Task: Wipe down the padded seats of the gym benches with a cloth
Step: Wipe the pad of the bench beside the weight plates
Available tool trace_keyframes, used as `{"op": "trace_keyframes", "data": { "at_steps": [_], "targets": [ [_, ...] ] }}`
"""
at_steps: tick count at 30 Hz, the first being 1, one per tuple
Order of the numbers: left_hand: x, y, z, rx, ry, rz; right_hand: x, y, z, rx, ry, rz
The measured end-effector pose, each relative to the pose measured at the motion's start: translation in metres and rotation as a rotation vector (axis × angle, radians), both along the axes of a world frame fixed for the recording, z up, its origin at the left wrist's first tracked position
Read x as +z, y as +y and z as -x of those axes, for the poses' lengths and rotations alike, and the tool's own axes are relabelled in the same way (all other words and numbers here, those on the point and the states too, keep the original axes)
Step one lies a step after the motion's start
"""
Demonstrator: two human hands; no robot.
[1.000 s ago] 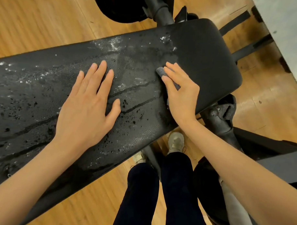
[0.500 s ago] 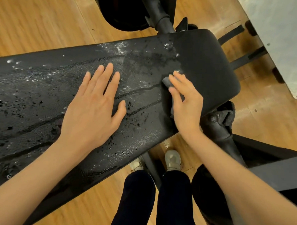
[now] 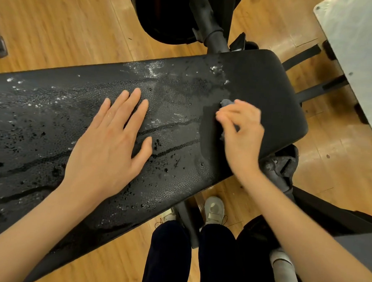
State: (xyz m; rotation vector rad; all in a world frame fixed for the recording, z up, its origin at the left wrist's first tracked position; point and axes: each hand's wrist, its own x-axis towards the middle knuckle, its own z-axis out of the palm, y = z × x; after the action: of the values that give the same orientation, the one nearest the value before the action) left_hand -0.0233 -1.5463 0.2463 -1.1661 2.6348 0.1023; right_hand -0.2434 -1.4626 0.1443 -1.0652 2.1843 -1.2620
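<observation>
Hands: left [image 3: 109,146] flat on wet black bench pad [image 3: 267,84], right [image 3: 242,136] gripping grey cloth [image 3: 226,103]; wooden floor [image 3: 58,31].

Warm, even light — glare on the wet bench pad [image 3: 160,123], edges bowed.

Both forearms bare, no sleeves in view, no watch, rings or bands on the wrists. Left hand [image 3: 109,146] and right hand [image 3: 243,138] w/ short plain nails (right one motion-blurred). Legs in dark navy trousers [image 3: 168,256], plain fabric. Pale grey-white sneakers [image 3: 214,209] w/ a strap across the top and thin dark laces; left shoe mostly hidden.
</observation>
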Motion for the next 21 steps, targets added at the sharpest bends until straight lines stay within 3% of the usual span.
{"op": "trace_keyframes", "data": {
  "at_steps": [8, 12, 15, 17, 19, 21],
  "targets": [
    [0.001, 0.000, 0.000, -0.003, -0.001, -0.013, -0.003, -0.002, -0.002, -0.187, -0.069, -0.094],
    [0.001, 0.000, 0.001, -0.017, -0.017, -0.003, -0.011, -0.014, 0.010, -0.267, 0.075, -0.193],
    [0.000, 0.000, 0.000, -0.021, -0.009, 0.005, -0.005, -0.028, 0.000, -0.378, 0.012, -0.243],
    [0.000, 0.000, -0.001, -0.030, -0.008, 0.001, 0.008, -0.024, -0.020, -0.290, 0.039, -0.206],
    [0.000, 0.000, -0.001, -0.030, -0.001, 0.006, 0.018, -0.013, -0.034, -0.061, 0.086, -0.130],
    [0.000, 0.000, -0.001, -0.035, -0.005, -0.001, 0.009, -0.011, -0.013, 0.064, 0.159, -0.120]
  ]
}}
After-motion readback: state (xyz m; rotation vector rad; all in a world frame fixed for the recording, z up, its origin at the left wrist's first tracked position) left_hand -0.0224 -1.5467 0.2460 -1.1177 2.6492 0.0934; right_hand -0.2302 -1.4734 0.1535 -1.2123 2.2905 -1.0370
